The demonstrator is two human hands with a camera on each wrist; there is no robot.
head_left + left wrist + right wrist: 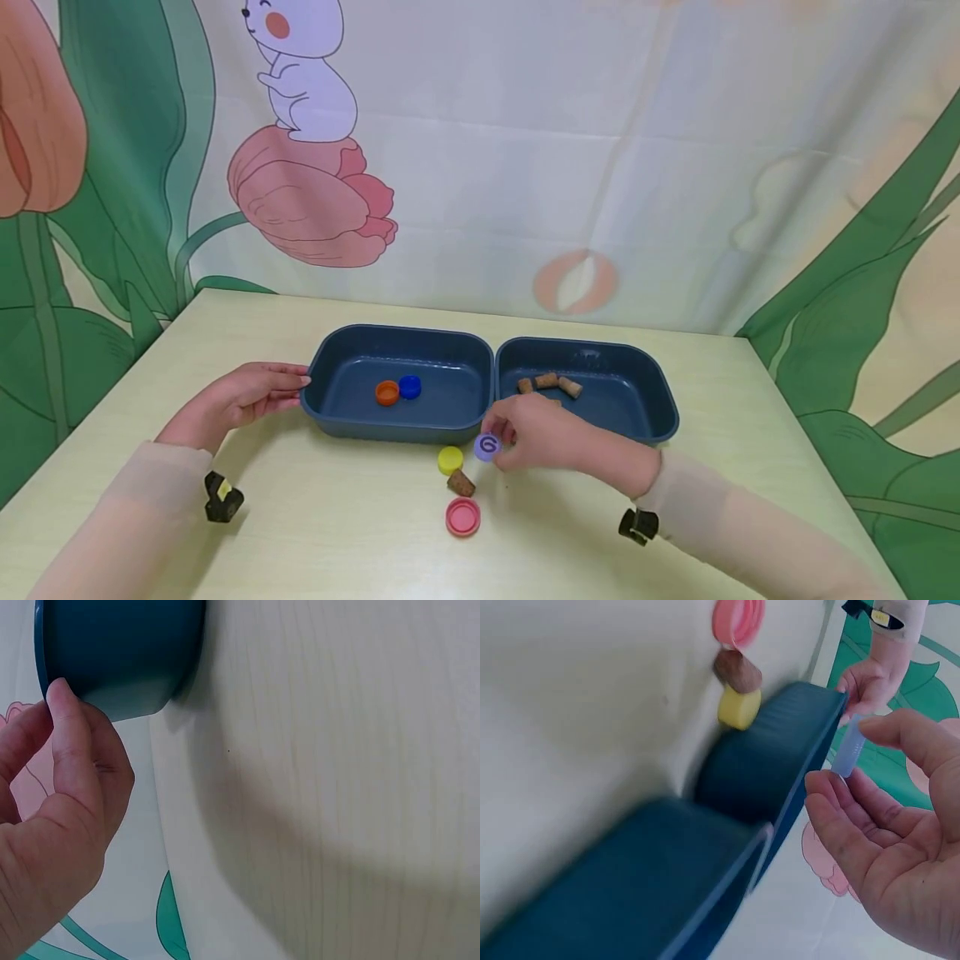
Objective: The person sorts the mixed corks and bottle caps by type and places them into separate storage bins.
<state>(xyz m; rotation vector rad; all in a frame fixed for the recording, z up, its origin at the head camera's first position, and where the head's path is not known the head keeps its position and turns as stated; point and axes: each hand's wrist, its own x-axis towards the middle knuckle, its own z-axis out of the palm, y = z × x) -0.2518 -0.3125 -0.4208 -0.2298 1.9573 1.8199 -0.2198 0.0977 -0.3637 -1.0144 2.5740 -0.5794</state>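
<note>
Right hand's (536, 429) cap (487, 447) near tray rim (405, 428)

Left grip (243, 396), right grip (538, 429) — both pinching

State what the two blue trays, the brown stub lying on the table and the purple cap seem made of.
Blue trays: probably moulded plastic, semi-gloss, with soft highlights inside. Brown stub: likely cork, matte, with a speckled surface. Purple cap in the right hand: apparently plastic, smooth, evenly tinted side.

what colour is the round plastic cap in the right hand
The round plastic cap is light purple with a dark curled mark, clearest in the head view.
</note>
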